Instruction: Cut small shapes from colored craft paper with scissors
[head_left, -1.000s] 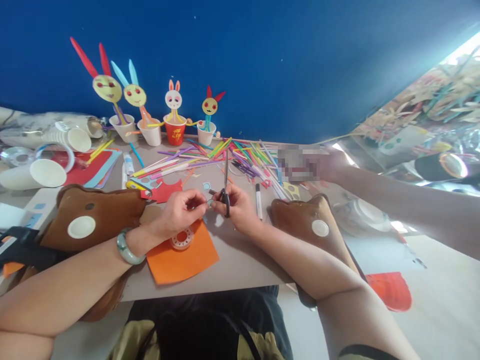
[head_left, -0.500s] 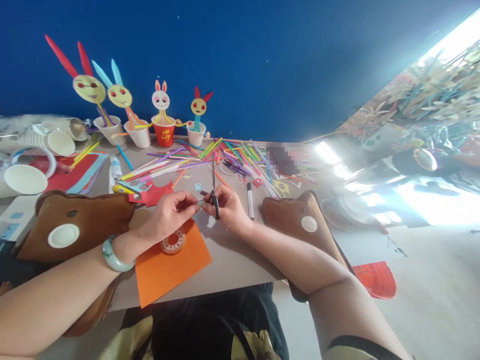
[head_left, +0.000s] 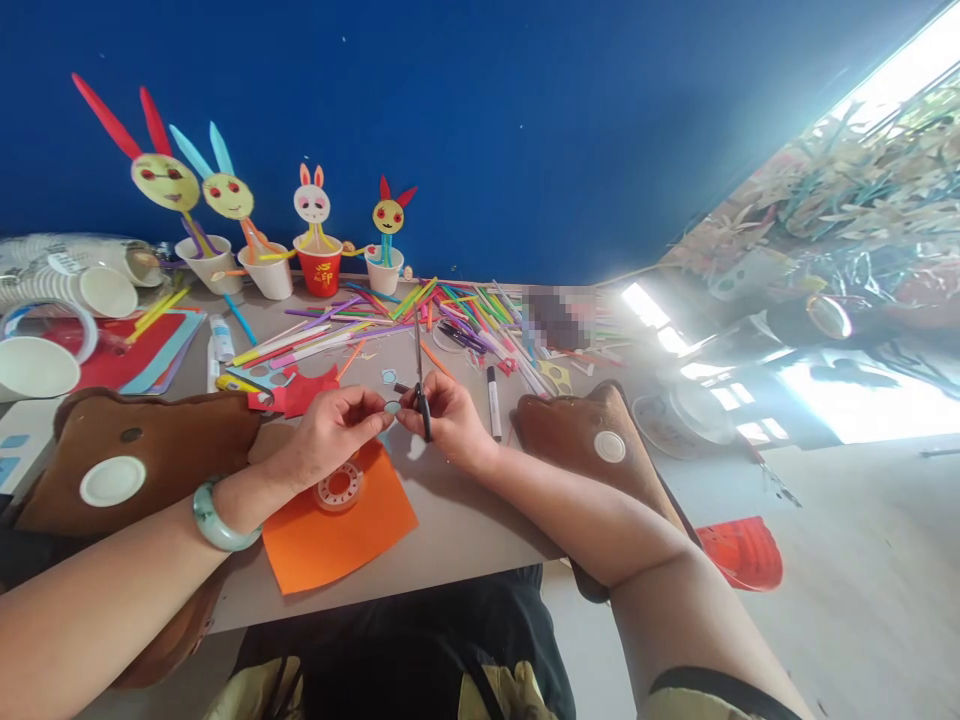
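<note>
Between thumb and forefinger, my left hand [head_left: 337, 425] pinches a small light-blue paper disc [head_left: 392, 407]. My right hand [head_left: 450, 425] has a pair of scissors [head_left: 419, 370] with black handles in its grasp, blades pointing up and away from me. The right fingertips also reach the disc's edge; whether they grip it is unclear. Just beyond the hands lies another small pale-blue cut piece [head_left: 388, 377]. Below my left wrist, an orange sheet of paper [head_left: 375, 535] carries a roll of clear tape [head_left: 340, 486].
Rabbit-faced figures stand in paper cups [head_left: 320, 268] along the blue wall. Coloured sticks [head_left: 480, 315] are strewn across the back of the table. Brown cushions [head_left: 180, 440] flank my arms. A marker [head_left: 493, 403] lies right of the hands, red paper scraps [head_left: 307, 388] left.
The light-blue disc now shows more of its flat face between the fingers. The whole view has shifted slightly; both hands stay close together and the scissors remain in my right hand.
</note>
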